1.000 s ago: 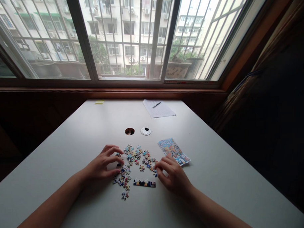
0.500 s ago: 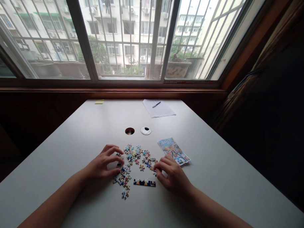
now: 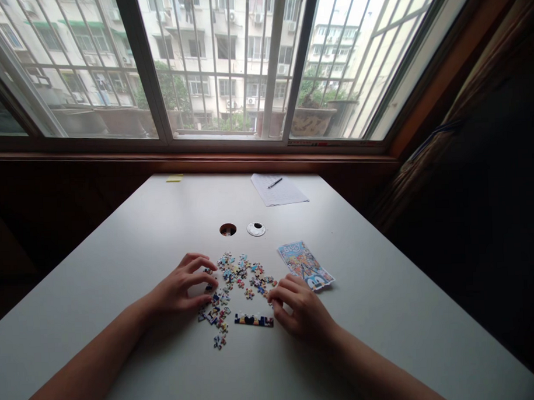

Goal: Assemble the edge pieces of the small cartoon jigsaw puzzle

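Note:
Loose jigsaw puzzle pieces (image 3: 226, 274) lie in a curved heap on the white table. Just in front of them is a short strip of joined puzzle pieces (image 3: 253, 320), mostly dark blue and yellow. My left hand (image 3: 187, 284) rests at the heap's left side, fingers bent but apart, holding nothing visible. At the right end of the heap, my right hand (image 3: 299, 307) has its thumb and index finger curled together at a small puzzle piece, which the fingertips mostly hide. A colourful picture sheet (image 3: 305, 263) lies just beyond my right hand.
On the white table (image 3: 132, 245) are a round cable hole (image 3: 228, 230) and its loose cover (image 3: 256, 229). Farther back lie paper sheets (image 3: 284, 193) with a pen (image 3: 275, 183) on top and a yellow sticky note (image 3: 174, 179). A barred window stands behind the table.
My right hand has shifted slightly left, its thumb and index finger closing in at the pieces. My left hand and the joined strip stay where they were.

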`<state>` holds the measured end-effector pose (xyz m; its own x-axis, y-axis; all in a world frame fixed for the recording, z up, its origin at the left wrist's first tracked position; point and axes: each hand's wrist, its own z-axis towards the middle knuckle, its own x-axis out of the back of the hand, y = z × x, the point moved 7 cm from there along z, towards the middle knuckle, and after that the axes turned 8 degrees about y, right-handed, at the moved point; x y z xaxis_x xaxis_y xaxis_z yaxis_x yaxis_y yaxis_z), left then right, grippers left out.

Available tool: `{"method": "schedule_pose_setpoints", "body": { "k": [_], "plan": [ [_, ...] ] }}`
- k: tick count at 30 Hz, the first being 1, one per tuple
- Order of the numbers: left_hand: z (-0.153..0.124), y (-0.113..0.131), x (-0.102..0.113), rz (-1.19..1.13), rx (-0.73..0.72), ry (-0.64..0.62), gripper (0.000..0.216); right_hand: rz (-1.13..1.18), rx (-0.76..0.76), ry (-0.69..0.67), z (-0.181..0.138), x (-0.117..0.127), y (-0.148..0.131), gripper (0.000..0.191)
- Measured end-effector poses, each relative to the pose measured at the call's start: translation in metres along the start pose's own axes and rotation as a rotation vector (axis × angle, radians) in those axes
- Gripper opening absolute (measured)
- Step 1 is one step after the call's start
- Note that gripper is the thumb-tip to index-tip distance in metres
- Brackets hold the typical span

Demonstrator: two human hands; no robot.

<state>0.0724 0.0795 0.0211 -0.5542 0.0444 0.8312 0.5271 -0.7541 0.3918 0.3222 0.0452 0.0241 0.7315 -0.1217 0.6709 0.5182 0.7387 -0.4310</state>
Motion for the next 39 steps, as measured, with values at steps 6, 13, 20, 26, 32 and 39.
{"method": "schedule_pose_setpoints", "body": {
  "k": [6,13,20,26,32,39],
  "plan": [
    [0.001,0.0,0.0,0.006,-0.006,-0.001,0.018,-0.011,0.011,-0.005,-0.001,0.0,-0.001,0.015],
    [0.001,0.001,0.002,-0.009,-0.017,0.02,0.018,-0.03,0.037,-0.017,-0.001,-0.002,-0.003,0.016],
    [0.0,0.002,0.001,0.005,-0.029,0.003,0.021,-0.032,0.044,-0.021,-0.001,-0.003,-0.004,0.016],
    [0.001,0.01,-0.005,0.04,-0.052,0.023,0.027,-0.031,0.039,-0.029,-0.003,-0.005,-0.002,0.016],
    [0.003,0.015,-0.008,0.02,-0.058,0.052,0.019,-0.024,0.049,-0.029,-0.003,-0.004,-0.003,0.015],
    [0.002,0.01,-0.01,-0.004,-0.065,0.048,0.016,-0.014,0.077,-0.046,-0.003,-0.005,-0.005,0.014]
  ]
}}
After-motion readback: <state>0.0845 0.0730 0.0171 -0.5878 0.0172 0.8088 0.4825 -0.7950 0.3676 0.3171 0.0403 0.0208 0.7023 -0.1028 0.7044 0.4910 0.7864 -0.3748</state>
